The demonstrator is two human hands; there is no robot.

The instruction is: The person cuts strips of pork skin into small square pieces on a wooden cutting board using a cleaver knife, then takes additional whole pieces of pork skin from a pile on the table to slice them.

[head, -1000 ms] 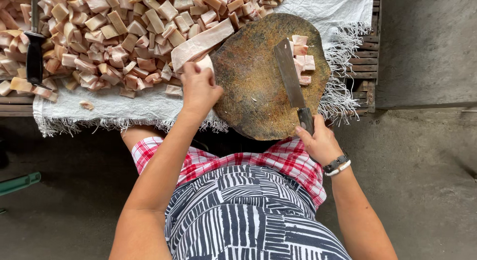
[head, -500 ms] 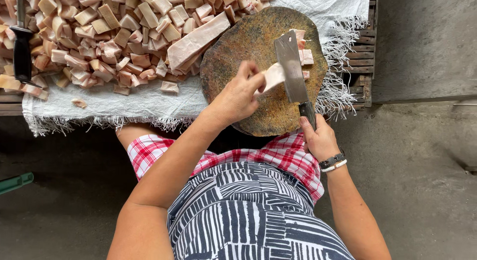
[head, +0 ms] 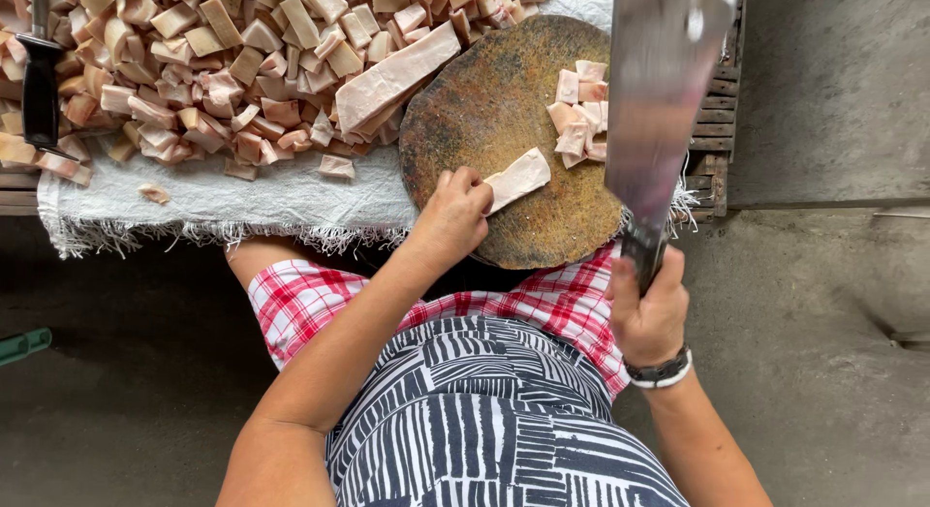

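My left hand (head: 453, 212) pins the soft, greasy-looking meat strip (head: 517, 179) at its near end, while my right hand (head: 651, 308) grips the raised, heavy-looking cleaver (head: 664, 91).

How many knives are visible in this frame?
2. A cleaver is raised over the round chopping board in the right hand; a black-handled knife lies on the meat pile at far left.

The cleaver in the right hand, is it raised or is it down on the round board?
Raised. The cleaver looms large and blurred, well above the round board, gripped by the right hand.
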